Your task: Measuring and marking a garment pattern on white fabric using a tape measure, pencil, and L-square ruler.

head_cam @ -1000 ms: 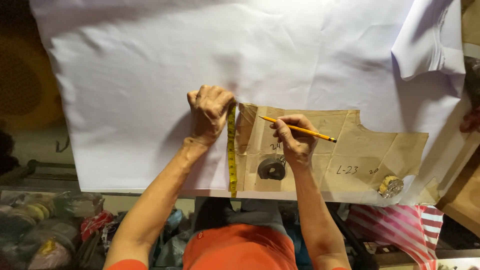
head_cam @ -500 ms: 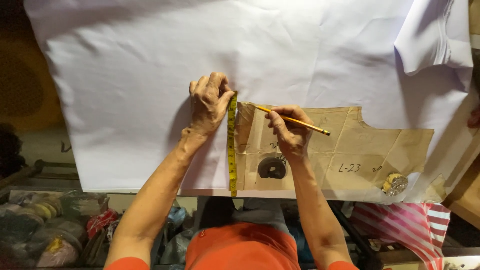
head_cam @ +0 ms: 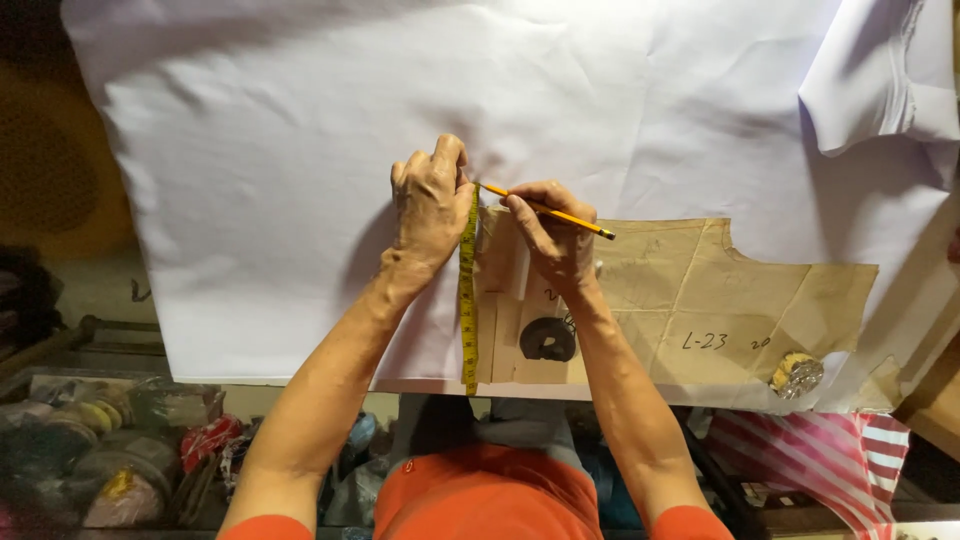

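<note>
White fabric (head_cam: 300, 180) covers the table. On it lies a brown paper pattern (head_cam: 700, 300) with a curved cut-out at its upper right. A yellow measuring tape (head_cam: 468, 300) runs straight down along the pattern's left edge to the table's near edge. My left hand (head_cam: 430, 205) presses the tape's top end onto the fabric. My right hand (head_cam: 552, 240) holds a yellow pencil (head_cam: 560, 213), its tip at the tape's top by the pattern's upper left corner.
A dark round weight (head_cam: 547, 340) sits on the pattern near my right wrist. A shiny round object (head_cam: 797, 374) rests on its lower right. A folded white piece (head_cam: 880, 80) lies at the upper right. Cluttered bags (head_cam: 110, 450) and striped cloth (head_cam: 850, 450) are below the table.
My left hand shifted slightly up at the tape's top. The pencil tip swung left from over the pattern to the tape's top end.
</note>
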